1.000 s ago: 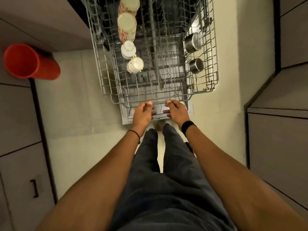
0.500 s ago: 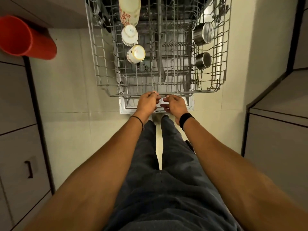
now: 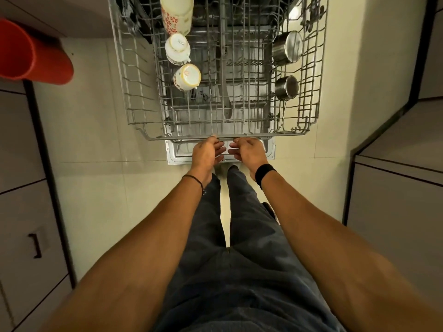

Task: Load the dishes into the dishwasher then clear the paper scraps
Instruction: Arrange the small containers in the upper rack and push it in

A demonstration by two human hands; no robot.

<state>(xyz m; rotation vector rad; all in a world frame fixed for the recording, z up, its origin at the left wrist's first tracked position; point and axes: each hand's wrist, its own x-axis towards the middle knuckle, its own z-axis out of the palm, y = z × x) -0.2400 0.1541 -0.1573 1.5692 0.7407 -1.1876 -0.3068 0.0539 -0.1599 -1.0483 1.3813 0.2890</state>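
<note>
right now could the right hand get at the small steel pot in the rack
Probably yes. The right hand holds the rack by its front rail; the small pot lies uncovered in the right side, handle pointing toward that rail, nothing between.

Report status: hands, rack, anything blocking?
Left hand and right hand grip rack front rail. Rack extended, cups and pots loaded. No obstruction seen.

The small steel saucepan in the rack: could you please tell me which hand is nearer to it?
Right. The right hand sits at the rack's front rail, below-left of the small steel saucepan; the left hand is farther left along that rail.
</note>
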